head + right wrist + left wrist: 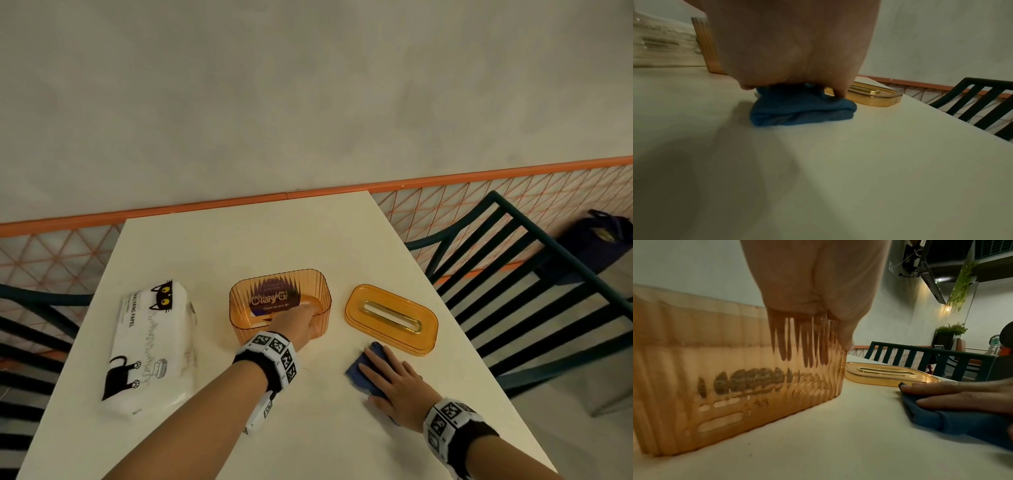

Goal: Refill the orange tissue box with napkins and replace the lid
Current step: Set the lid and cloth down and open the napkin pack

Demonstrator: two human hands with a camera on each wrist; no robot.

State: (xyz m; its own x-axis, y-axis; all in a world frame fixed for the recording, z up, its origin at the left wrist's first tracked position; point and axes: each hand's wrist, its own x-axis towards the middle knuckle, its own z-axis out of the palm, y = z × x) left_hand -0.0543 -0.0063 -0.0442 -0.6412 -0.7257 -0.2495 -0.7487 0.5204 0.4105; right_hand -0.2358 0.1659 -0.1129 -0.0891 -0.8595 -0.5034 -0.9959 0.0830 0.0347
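I see the orange tissue box (280, 305) upright near the middle of the desk (239, 236), lid off, no napkins inside. My left hand (295, 324) grips its near-right rim: fingers (807, 344) hang inside the ribbed wall, thumb outside at the corner. The box base sits flat on the desk in the left wrist view.

Lid (391, 319) lies flat to the right of the box, slot up, clear gap between them; its far-right corner is near the desk's right edge. Just nearer me than the lid, my right hand (390, 378) lies flat, fingers straight, pressing on a folded blue cloth (359, 373); nothing is gripped. Cloth and lid are close; I can't tell if they touch.

Napkin pack (152, 346), cat print, lies left of the box, apart from it, its outer side close to the desk's left edge.

Bare desk beyond the box up to the wall, and a wide bare strip nearer me than the box. Dark slatted chair (520, 274) stands off the right edge, past the lid.
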